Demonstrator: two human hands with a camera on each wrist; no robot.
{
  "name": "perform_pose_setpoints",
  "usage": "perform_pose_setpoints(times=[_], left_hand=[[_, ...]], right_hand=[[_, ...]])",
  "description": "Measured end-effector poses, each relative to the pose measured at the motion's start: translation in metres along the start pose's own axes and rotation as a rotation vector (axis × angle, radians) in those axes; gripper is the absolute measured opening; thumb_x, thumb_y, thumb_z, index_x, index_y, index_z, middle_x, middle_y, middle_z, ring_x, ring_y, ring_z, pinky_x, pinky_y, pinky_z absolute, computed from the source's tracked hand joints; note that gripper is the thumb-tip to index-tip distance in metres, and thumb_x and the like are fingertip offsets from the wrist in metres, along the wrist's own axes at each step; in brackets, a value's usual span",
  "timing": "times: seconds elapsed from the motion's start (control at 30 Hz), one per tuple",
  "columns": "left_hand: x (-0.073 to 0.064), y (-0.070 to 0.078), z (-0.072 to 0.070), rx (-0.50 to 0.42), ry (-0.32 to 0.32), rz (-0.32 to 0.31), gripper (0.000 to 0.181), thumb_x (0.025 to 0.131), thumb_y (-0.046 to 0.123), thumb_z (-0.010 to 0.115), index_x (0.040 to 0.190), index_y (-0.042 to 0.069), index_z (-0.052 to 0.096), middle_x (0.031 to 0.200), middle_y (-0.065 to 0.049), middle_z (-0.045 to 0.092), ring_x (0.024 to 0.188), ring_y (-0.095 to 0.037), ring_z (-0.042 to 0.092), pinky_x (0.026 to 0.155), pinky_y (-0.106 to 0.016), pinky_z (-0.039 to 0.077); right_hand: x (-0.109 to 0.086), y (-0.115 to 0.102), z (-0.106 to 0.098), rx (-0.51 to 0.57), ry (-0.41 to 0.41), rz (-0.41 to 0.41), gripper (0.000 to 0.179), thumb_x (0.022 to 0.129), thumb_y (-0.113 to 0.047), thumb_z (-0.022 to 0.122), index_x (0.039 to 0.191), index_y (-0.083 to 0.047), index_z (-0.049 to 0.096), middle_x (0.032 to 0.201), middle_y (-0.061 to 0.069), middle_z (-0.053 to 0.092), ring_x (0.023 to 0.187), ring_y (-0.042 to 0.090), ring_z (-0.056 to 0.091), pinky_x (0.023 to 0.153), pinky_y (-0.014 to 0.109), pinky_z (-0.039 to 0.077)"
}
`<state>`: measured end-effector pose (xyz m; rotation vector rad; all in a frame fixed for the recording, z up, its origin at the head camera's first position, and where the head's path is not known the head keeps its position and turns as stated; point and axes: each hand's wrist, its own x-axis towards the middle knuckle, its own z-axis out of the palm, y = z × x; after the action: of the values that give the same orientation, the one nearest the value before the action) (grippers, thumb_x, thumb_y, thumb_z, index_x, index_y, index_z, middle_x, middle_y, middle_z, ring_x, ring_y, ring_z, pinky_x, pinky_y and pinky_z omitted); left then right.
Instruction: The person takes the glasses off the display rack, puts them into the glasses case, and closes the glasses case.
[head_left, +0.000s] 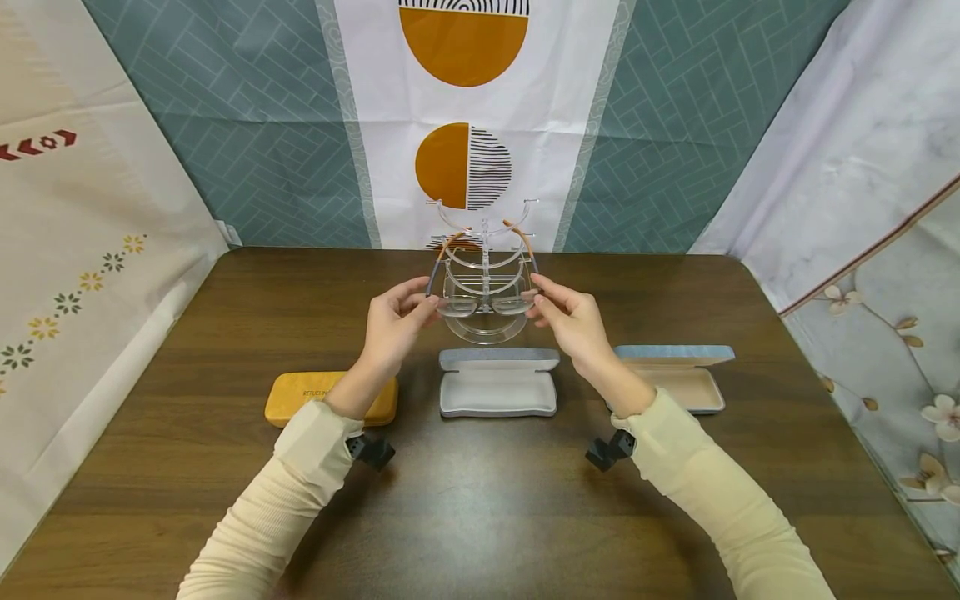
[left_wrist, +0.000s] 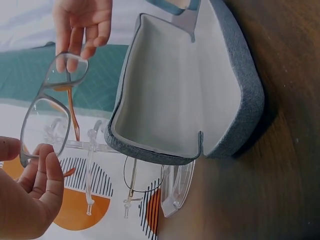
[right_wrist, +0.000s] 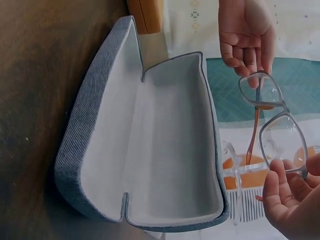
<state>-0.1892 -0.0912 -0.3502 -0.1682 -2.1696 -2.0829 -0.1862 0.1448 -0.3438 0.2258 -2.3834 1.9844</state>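
Observation:
Both hands hold a pair of eyeglasses (head_left: 457, 307) with a grey frame and orange temple tips, in front of a clear display stand (head_left: 486, 265). My left hand (head_left: 393, 321) pinches one end of the frame near the hinge, and my right hand (head_left: 573, 321) pinches the other. The temples are unfolded and point away toward the stand. In the left wrist view, thin-rimmed round glasses (left_wrist: 145, 175) show at the stand's lower part. Nearer than the stand lies an open grey-blue eyeglass case (head_left: 498, 393) with a pale lining and nothing inside.
A closed yellow case (head_left: 300, 396) lies on the left, partly behind the left forearm. On the right an open light-blue case (head_left: 675, 357) is partly covered by the right forearm. The brown wooden table (head_left: 480, 517) ends at a patterned cloth backdrop (head_left: 277, 125) behind the stand.

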Motion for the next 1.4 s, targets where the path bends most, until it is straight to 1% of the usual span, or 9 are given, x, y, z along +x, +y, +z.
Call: perform_pose_setpoints(times=[0.2, 0.3, 0.4, 0.57, 0.67, 0.8, 0.93, 1.17, 1.4], left_hand=[[-0.008, -0.001, -0.003, 0.026, -0.008, -0.001, 0.035, 0.088, 0.002, 0.057, 0.122, -0.006, 0.052, 0.088, -0.016, 0.067, 0.068, -0.009, 0.062, 0.070, -0.028, 0.052], [-0.013, -0.002, -0.004, 0.037, -0.009, -0.007, 0.035, 0.088, 0.003, 0.058, 0.122, -0.004, 0.053, 0.087, -0.015, 0.067, 0.071, -0.018, 0.063, 0.069, -0.027, 0.051], [-0.018, -0.003, -0.005, 0.039, -0.008, -0.005, 0.036, 0.088, 0.002, 0.058, 0.122, -0.004, 0.053, 0.089, -0.018, 0.066, 0.074, -0.023, 0.063, 0.068, -0.025, 0.051], [-0.025, -0.001, -0.006, 0.032, -0.012, 0.011, 0.036, 0.087, 0.002, 0.058, 0.122, -0.005, 0.052, 0.093, -0.027, 0.063, 0.071, -0.013, 0.063, 0.069, -0.023, 0.052], [-0.029, 0.000, -0.007, 0.039, -0.013, 0.021, 0.036, 0.087, 0.002, 0.058, 0.122, -0.005, 0.052, 0.092, -0.027, 0.063, 0.071, -0.015, 0.064, 0.068, -0.023, 0.052], [-0.036, 0.000, -0.007, 0.047, -0.010, 0.037, 0.035, 0.087, 0.001, 0.058, 0.121, -0.005, 0.053, 0.090, -0.024, 0.064, 0.070, -0.016, 0.063, 0.066, -0.023, 0.052], [-0.042, 0.001, -0.007, 0.020, -0.016, 0.052, 0.035, 0.086, -0.001, 0.058, 0.121, -0.007, 0.053, 0.089, -0.025, 0.064, 0.068, -0.012, 0.062, 0.066, -0.025, 0.053], [-0.049, 0.003, -0.007, 0.002, -0.039, 0.077, 0.036, 0.086, -0.002, 0.058, 0.121, -0.008, 0.052, 0.090, -0.026, 0.064, 0.070, -0.021, 0.064, 0.064, -0.024, 0.053], [-0.055, 0.004, -0.009, 0.021, -0.051, 0.086, 0.036, 0.086, -0.004, 0.058, 0.121, -0.007, 0.052, 0.092, -0.026, 0.065, 0.071, -0.020, 0.065, 0.063, -0.023, 0.052]], right_hand=[[-0.008, 0.001, 0.001, -0.003, 0.000, -0.010, 0.037, 0.093, -0.005, 0.049, 0.130, -0.007, 0.050, 0.105, 0.023, 0.061, 0.079, 0.018, 0.062, 0.076, 0.038, 0.051], [-0.012, 0.002, 0.001, -0.006, -0.007, -0.012, 0.036, 0.094, -0.006, 0.049, 0.130, -0.007, 0.051, 0.106, 0.021, 0.062, 0.082, 0.025, 0.061, 0.076, 0.038, 0.051], [-0.016, 0.002, 0.002, -0.011, -0.017, -0.025, 0.036, 0.094, -0.007, 0.049, 0.130, -0.007, 0.051, 0.109, 0.017, 0.062, 0.084, 0.029, 0.061, 0.075, 0.037, 0.051], [-0.023, 0.002, 0.003, -0.007, -0.019, -0.050, 0.035, 0.094, -0.008, 0.049, 0.129, -0.006, 0.051, 0.109, 0.017, 0.062, 0.079, 0.017, 0.063, 0.075, 0.037, 0.051], [-0.026, 0.004, 0.004, 0.001, -0.016, -0.066, 0.035, 0.094, -0.007, 0.050, 0.128, -0.005, 0.052, 0.109, 0.018, 0.062, 0.076, 0.011, 0.062, 0.072, 0.033, 0.052], [-0.031, 0.005, 0.004, 0.016, -0.017, -0.077, 0.035, 0.093, -0.007, 0.050, 0.128, -0.004, 0.052, 0.108, 0.019, 0.062, 0.075, 0.011, 0.062, 0.070, 0.028, 0.051], [-0.036, 0.007, 0.004, 0.029, -0.019, -0.070, 0.035, 0.093, -0.006, 0.050, 0.128, -0.003, 0.052, 0.109, 0.019, 0.062, 0.077, 0.012, 0.062, 0.072, 0.029, 0.052], [-0.043, 0.008, 0.001, 0.044, -0.010, -0.113, 0.034, 0.092, -0.002, 0.051, 0.125, 0.003, 0.052, 0.106, 0.022, 0.062, 0.076, 0.012, 0.063, 0.068, 0.029, 0.052], [-0.049, 0.008, 0.000, 0.032, -0.018, -0.131, 0.037, 0.092, -0.003, 0.051, 0.128, 0.002, 0.049, 0.103, 0.015, 0.065, 0.077, 0.011, 0.063, 0.067, 0.029, 0.052]])
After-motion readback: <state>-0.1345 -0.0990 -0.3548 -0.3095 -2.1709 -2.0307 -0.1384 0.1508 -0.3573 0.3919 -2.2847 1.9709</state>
